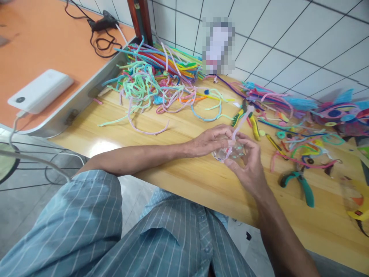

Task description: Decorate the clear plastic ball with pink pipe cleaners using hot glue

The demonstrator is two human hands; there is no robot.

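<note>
Near the middle of the wooden table (184, 169), a clear, rounded plastic piece (238, 149) with small coloured bits sits between both hands. A pale lilac fuzzy stem (240, 126) runs across it and sticks up and away from me. My left hand (211, 141) comes in from the left, its fingers closed on the clear piece and its thumb by the stem. On the right side, my right hand (249, 159) curls its fingers and thumb around the edge of the same piece. The fingertips partly hide what they touch.
Piles of coloured fuzzy stems (141, 84) lie along the tiled wall. Yellow-handled pliers (254, 127) lie beyond my hands, teal-handled pliers (300, 184) to the right. A white power bank (40, 91) rests on the orange surface (57, 42) at left. A yellow tool (359, 200) is far right.
</note>
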